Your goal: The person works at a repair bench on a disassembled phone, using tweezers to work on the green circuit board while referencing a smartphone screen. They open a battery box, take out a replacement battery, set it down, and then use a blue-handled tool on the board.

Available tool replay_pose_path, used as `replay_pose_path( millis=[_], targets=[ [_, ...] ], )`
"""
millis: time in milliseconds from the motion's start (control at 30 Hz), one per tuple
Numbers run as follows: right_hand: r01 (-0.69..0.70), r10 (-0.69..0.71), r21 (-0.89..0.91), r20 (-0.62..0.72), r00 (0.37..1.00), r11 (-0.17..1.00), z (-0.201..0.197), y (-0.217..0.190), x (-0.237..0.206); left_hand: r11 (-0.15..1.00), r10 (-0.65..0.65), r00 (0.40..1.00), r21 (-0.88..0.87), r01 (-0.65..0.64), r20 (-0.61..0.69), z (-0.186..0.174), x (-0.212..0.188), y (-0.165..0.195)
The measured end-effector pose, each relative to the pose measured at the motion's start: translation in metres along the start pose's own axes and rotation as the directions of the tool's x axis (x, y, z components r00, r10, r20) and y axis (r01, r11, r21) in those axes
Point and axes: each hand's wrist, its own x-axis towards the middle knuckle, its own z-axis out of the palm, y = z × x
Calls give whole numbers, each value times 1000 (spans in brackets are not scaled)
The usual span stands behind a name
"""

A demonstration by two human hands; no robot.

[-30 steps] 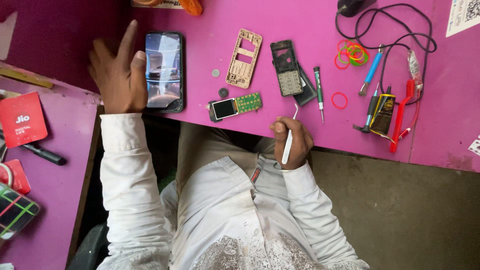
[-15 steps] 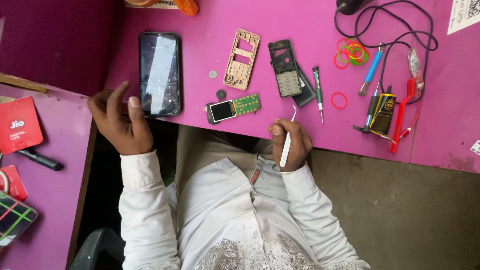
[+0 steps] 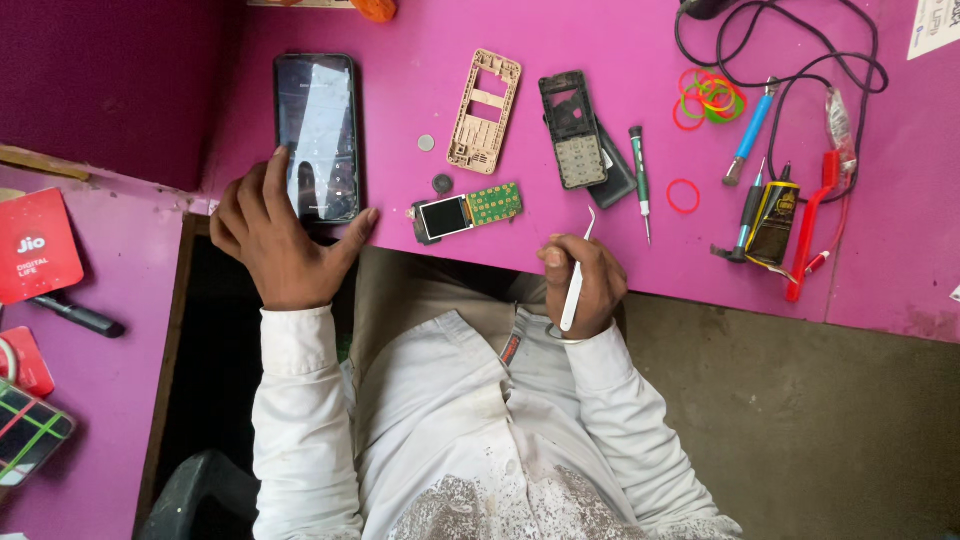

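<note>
Resting left hand (image 3: 280, 245) on table edge (image 3: 420, 255), fingers spread loose, index fingertip touching lower end of black smartphone (image 3: 318, 135), thumb just below its corner. I see right hand (image 3: 582, 282) closed around white tweezers (image 3: 574, 285), bent tip poking up past knuckles. Circuit board with small screen (image 3: 465, 212) lies between both hands, nearer right grip, untouched. Above tweezer tip: black keypad shell (image 3: 572, 130), green screwdriver (image 3: 640, 175). Beige frame (image 3: 484, 112) further up-left.
</note>
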Motion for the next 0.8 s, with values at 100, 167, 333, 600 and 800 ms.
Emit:
replay_pose_path(
  millis=[100, 167, 333, 600, 800],
  targets=[
    [8, -8, -5, -3, 1000, 1000, 0, 0, 0, 1000, 12, 1000, -1, -12, 3, 1, 3, -2],
    [5, -5, -7, -4, 1000, 1000, 1, -1, 0, 1000, 0, 1000, -12, 1, 21, 0, 4, -2],
    [-3, 3, -6, -8, 1000, 1000, 2, -1, 0, 999, -7, 999, -37, 8, 45, 2, 5, -3],
    [10, -10, -9, 9, 1000, 1000, 0, -1, 0, 982, 94, 988, -152, -112, -121, -3, 3, 9],
    [-54, 54, 81, 7, 999, 995, 1, 2, -3, 937, 201, 964, -254, -241, -173, -3, -1, 36]
  ],
)
